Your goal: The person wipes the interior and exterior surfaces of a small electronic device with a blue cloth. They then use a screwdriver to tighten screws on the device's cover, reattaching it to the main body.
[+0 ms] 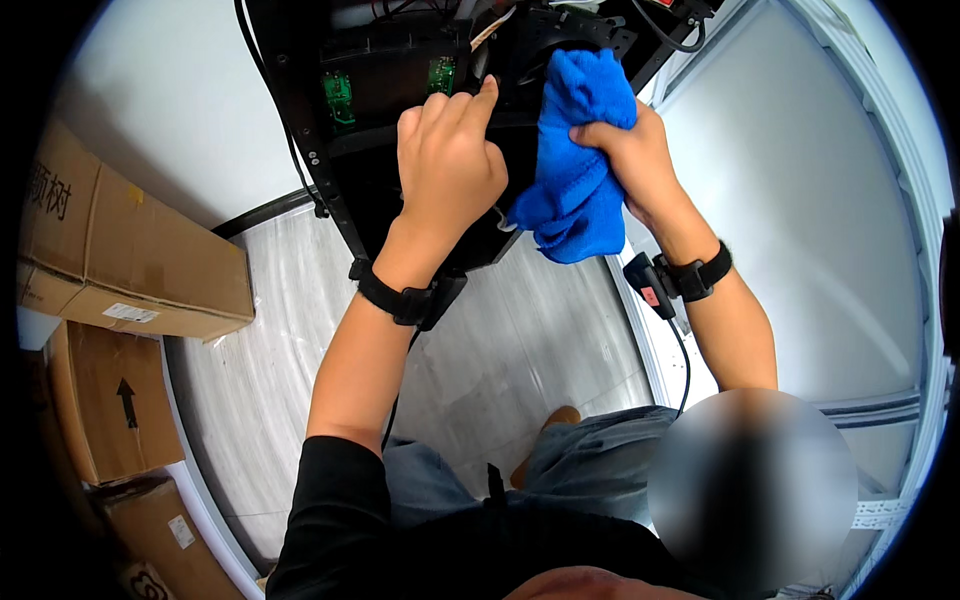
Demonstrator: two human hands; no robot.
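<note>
A blue cloth (581, 165), bunched and hanging in folds, is gripped by my right hand (634, 150), with the thumb on its near side. My left hand (452, 150) is raised with its back to me and its index finger extended. The other left fingers are curled and the palm is hidden, so I cannot tell whether anything is in it. Both hands are in front of a black open-topped cabinet (330, 187). Green circuit boards (339, 99) show inside it, left of my left hand. That fingertip overlaps the cabinet's dark interior; contact is unclear.
Cardboard boxes (165, 255) are stacked along the left side. A black cable (262, 75) runs down the cabinet's left side. Pale panels in a white frame (817, 187) stand at right. Cables trail from black wrist straps (386, 298). Grey wood-look flooring (517, 352) lies below.
</note>
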